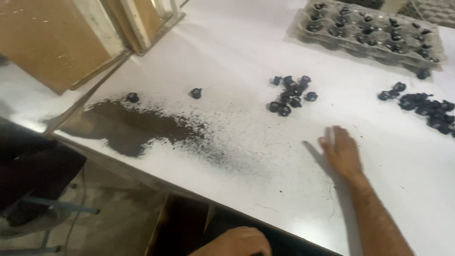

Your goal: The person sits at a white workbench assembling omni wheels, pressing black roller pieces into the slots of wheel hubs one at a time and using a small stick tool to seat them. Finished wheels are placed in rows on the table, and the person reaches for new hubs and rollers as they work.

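Observation:
My right hand (342, 152) lies flat, palm down, on the white table (246, 52), and holds nothing. It rests to the right of a spread of dark powder (137, 128) and on the near side of a small cluster of black parts (291, 95). Only the back of my left hand (237, 244) shows, at the bottom edge of the view. It is below the table's front edge, by the open top of a brown cardboard box (180, 227). Its fingers are hidden, so whether it grips anything is unclear.
A second heap of black parts (426, 106) lies at the right. A grey moulded tray (369, 28) with black parts in its cells stands at the back right. Two single black parts (195, 93) (132, 97) lie near the powder. Wooden boards (61, 38) lean at the left.

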Demonstrator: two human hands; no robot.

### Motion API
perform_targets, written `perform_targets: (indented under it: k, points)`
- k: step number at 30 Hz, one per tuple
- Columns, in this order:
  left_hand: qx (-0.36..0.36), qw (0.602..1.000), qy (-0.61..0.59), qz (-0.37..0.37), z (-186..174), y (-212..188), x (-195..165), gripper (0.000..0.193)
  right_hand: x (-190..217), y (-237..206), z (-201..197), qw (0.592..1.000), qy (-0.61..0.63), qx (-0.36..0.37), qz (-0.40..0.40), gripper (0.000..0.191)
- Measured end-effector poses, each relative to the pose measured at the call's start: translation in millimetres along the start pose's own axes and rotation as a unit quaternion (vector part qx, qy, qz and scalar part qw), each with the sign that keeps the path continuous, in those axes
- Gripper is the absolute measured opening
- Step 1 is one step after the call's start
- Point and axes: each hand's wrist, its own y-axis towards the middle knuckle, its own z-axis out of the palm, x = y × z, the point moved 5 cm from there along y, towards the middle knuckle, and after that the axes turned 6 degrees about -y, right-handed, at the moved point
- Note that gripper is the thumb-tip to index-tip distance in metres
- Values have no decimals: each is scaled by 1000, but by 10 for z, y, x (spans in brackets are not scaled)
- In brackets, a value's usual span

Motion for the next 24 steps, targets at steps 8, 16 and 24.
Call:
perform_targets:
  k: [8, 16, 24]
  points:
    - [-180, 975, -122, 42, -726, -1396, -410, 39, 2485, -4, 881, 958, 137, 194, -160, 85]
    - [-390, 919, -56, 29, -1290, -1238, -823, 19, 3380, -2040, 935, 692, 436, 393, -421, 53]
    - [-40, 973, 221, -54, -763, 838, -81, 23, 1186, -2108, 808, 720, 436, 500, -205, 37]
